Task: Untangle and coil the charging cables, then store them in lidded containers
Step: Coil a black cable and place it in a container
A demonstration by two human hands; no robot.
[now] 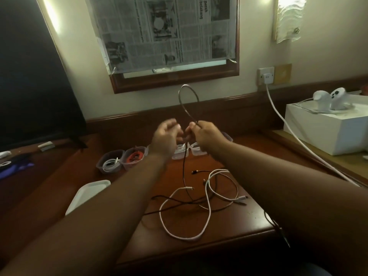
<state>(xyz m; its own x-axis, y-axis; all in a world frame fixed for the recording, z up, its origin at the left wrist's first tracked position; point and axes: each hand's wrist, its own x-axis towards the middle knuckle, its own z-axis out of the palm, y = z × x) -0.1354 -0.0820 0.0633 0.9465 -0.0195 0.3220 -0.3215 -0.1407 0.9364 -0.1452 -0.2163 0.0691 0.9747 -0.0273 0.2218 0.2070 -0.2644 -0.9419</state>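
Observation:
My right hand (203, 134) pinches a thin black cable (188, 100) that loops upward above both hands; its tail hangs down to the wooden desk (239, 156). My left hand (166, 134) hovers just left of it, blurred, fingers loosely curled, and whether it touches the cable is unclear. A white cable (209, 206) lies tangled with dark cables (173, 204) on the desk below. Behind the hands stand small clear containers: one with a coiled white cable (109, 162), one with an orange cable (134, 157), and others partly hidden.
A white lid (87, 194) lies at the left of the desk. A dark TV screen (33, 76) fills the left. A white box (326, 126) with controllers sits at the right, and a white power cord (288, 132) runs from the wall socket.

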